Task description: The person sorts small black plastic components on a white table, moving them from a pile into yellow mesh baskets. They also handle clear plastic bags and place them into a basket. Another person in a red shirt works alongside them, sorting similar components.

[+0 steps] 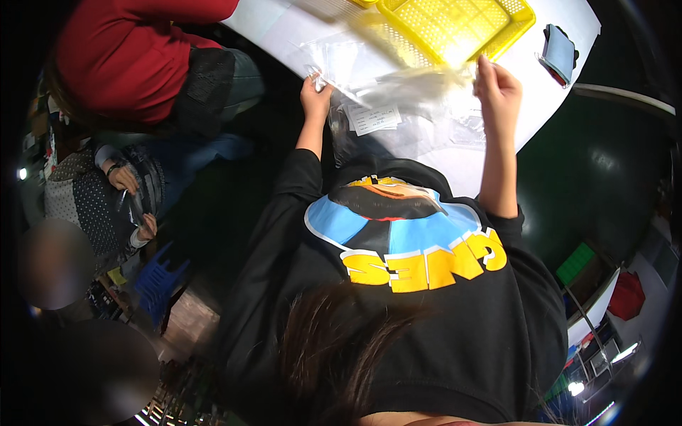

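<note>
My left hand (315,98) is closed at the table's left side, its thumb and fingers gripping crumpled clear plastic film (334,60). My right hand (497,84) is raised beside the near rim of a yellow basket (516,35), fingertips pinched together. A pale, see-through streak, smeared by motion, reaches toward those fingertips; what they hold is unclear. Between my forearms, at the near table edge, lies a clear plastic bag (426,133) with a white printed label (374,118). What is inside this bag cannot be made out.
The white table (561,106) carries a blue-grey cloth-like item (559,55) at its far right. A person in a red top (124,64) is close on the left. Behind, another person's hands (124,179) hold something dark. A blue plastic chair (158,280) stands lower left.
</note>
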`<state>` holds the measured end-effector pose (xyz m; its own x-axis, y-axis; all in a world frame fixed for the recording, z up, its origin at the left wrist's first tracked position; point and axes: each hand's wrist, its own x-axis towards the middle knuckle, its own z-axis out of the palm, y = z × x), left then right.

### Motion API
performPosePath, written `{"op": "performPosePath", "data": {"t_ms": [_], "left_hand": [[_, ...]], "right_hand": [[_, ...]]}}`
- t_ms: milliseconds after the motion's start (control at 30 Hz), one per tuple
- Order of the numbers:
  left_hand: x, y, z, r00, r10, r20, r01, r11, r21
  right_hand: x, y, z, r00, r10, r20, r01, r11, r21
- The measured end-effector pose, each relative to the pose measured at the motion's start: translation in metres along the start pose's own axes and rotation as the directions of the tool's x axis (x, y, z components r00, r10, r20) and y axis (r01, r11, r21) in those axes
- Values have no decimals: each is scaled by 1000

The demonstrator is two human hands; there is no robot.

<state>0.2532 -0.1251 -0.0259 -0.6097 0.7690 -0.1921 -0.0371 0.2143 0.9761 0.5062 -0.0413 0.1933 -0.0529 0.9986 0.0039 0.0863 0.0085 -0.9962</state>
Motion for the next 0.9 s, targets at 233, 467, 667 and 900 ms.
{"op": "performPosePath", "data": {"t_ms": [233, 467, 667, 900], "left_hand": [[12, 11, 8, 993, 48, -105, -35, 991, 129], [56, 53, 9, 973, 45, -225, 60, 897, 438], [47, 68, -3, 869, 493, -34, -353, 668, 654], [-20, 72, -83, 913, 59, 405, -159, 963, 218]], "right_hand": [[-35, -84, -54, 962, 272, 3, -272, 962, 18], [-46, -129, -41, 665, 652, 364, -736, 488, 469], [-15, -96, 28, 479, 654, 585, -837, 140, 529], [41, 46, 155, 584, 719, 377, -593, 60, 803]]}}
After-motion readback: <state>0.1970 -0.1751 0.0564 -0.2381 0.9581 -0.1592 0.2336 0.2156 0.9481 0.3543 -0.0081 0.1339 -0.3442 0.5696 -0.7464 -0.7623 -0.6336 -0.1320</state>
